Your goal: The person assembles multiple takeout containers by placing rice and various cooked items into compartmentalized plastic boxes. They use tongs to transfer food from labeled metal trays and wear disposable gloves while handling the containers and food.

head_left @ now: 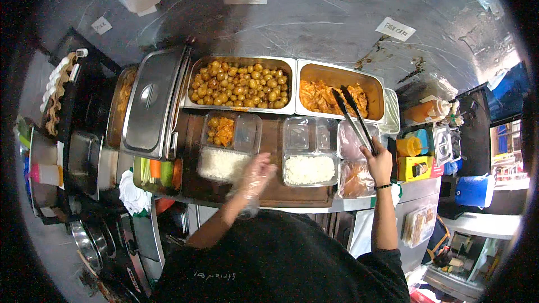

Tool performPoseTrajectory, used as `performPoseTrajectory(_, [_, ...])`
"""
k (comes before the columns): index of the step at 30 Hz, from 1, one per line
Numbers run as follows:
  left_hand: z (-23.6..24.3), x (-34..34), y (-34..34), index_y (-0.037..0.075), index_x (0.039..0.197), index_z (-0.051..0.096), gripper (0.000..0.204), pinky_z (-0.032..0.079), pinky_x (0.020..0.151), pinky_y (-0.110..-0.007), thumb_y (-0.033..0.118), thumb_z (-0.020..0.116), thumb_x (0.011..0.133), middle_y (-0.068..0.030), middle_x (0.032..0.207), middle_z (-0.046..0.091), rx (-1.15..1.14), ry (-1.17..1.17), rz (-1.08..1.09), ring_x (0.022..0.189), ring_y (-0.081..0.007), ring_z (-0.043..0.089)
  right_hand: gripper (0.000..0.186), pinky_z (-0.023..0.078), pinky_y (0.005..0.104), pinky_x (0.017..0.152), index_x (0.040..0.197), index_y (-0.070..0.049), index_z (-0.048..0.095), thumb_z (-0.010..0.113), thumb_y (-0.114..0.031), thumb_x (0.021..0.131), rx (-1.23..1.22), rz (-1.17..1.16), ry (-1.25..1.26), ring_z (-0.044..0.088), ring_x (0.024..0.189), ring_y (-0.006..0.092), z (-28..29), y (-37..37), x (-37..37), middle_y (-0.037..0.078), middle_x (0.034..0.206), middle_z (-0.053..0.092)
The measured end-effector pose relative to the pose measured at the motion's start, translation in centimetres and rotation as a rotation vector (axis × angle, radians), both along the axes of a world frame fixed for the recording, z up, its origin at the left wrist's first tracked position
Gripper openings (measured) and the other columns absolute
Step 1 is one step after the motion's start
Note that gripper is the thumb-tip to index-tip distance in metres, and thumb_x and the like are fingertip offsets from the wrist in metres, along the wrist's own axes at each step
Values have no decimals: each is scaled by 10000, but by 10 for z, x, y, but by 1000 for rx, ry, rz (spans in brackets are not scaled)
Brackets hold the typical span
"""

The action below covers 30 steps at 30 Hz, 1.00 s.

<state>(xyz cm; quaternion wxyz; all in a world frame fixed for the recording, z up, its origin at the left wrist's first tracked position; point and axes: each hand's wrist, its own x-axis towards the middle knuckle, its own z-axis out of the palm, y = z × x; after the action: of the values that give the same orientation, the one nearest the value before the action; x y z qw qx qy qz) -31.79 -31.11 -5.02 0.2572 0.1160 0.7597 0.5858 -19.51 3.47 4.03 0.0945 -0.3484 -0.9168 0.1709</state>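
Note:
My right hand (378, 163), with a dark band at the wrist, grips a pair of black-tipped metal tongs (357, 123). The tips hang apart over the steel pan of orange-coated fish cake pieces (321, 96). My left hand (256, 175), in a clear plastic glove, hovers by the right edge of a clear meal container; its fingers look loosely apart with nothing visible in them. That container holds white rice (223, 163), small potatoes (212, 134) and orange pieces (225, 130). To its right, a second divided container (299, 134) has only rice (310, 170) in it.
A steel pan of glazed potatoes (240, 85) stands behind the board (270, 195). Left of it lies a steel lid (149, 101); nearer is a tray of cut vegetables (167, 173). Bagged food (356, 178) sits below my right hand. Sauce bottles (426, 111) stand farther right.

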Motion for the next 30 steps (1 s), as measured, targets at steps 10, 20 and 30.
performPoseTrajectory(10, [-66,-6,58,78,1071,500,254,455,867,-337,177,658,899,-63,1012,593,-206,-172,-26,977,-181,571,550,551,446,699,1134,-105,698,757,-429,693,324,646,-181,685,814,349,129,-13,-136,187,902,693])
performPoseTrajectory(20, [4,21,27,20,1484,273,728,243,1168,-413,194,674,903,-208,1528,328,-29,362,-40,1421,-331,316,481,558,430,711,955,-74,722,764,-443,650,387,791,-754,697,837,336,145,-87,-274,159,842,713])
performPoseTrajectory(30, [35,11,-49,12,1372,404,541,386,1078,-371,104,675,913,-130,1353,519,230,37,-80,1280,-210,490,165,563,456,644,764,-74,701,658,-224,712,476,815,-362,694,706,356,111,-86,-205,195,730,682])
